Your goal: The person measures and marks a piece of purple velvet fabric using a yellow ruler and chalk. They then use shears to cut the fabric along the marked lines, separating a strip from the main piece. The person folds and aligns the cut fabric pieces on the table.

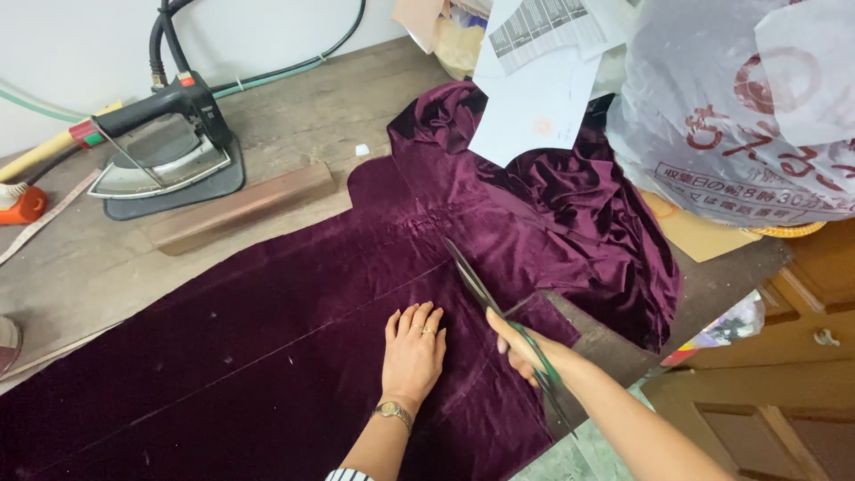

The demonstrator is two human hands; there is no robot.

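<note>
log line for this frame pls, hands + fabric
left hand flat on purple velvet fabric | right hand holding scissors, blades on fabric | steam iron back left of table

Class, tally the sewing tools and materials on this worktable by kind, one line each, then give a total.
Scissors, in the right hand: 1
Steam iron: 1
Purple velvet fabric, under the left hand: 1
Wooden block: 1
Measuring tape: 1
Printed plastic bag: 1
Total: 6

Far beyond the hands to the left, a grey steam iron (165, 147) rests on its dark mat (223, 183), a brown wooden block (240, 207) just nearer; ahead to the right, white paper sheets (534, 98) and a translucent plastic bag (739, 107).
</note>
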